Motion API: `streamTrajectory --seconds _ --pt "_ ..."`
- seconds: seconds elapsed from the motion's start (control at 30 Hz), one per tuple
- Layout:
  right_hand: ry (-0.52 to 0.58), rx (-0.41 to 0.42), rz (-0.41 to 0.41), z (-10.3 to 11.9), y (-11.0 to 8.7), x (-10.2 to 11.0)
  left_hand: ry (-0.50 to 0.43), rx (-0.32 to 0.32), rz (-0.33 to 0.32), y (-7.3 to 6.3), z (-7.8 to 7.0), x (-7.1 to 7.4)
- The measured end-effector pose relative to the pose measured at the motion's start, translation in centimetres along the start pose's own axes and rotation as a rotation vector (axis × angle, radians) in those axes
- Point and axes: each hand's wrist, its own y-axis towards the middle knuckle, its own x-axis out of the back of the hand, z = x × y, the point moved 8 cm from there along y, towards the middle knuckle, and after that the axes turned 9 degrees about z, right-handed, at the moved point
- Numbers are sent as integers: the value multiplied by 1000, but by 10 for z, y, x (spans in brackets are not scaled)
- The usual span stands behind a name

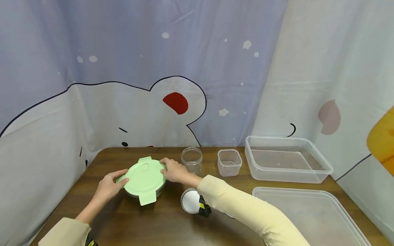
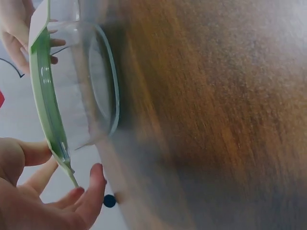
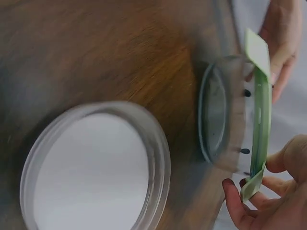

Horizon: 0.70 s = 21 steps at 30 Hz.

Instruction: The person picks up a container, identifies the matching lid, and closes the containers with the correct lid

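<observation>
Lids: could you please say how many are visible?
3: green lid on glass bowl, round lid beside the right sleeve, rectangular lid at right; another may hide beneath that sleeve.

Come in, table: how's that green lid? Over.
Left hand, right hand: gripping opposite sides of green lid. Lid atop glass bowl. Nothing visibly in the way.

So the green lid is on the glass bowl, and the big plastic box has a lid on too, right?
Not quite: the head view shows the big plastic box is open on top. The green lid is on the glass bowl.
</observation>
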Motion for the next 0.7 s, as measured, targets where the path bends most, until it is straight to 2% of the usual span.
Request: streamTrajectory --seconds 0.07,0.27,0.37,0.43,0.53,0.6,0.7 --pt "-40 7 -3 1 -1 0 60 -12 -1 -1 -2 0" --pt "-52 37 -20 0 0 4 104 -15 15 -2 -5 0" --pt "-111 80 -31 3 -1 7 188 -57 -10 -1 -14 2" --pt "-182 109 -38 6 -2 8 275 -122 -50 -2 -23 2" --pt "-289 144 -48 10 -3 9 409 -270 -120 -5 -42 -2" --pt "-334 158 -54 13 -3 10 474 -365 -143 -7 -52 -8" --pt "-378 173 -58 17 -3 13 497 -450 -104 -8 -62 -19"
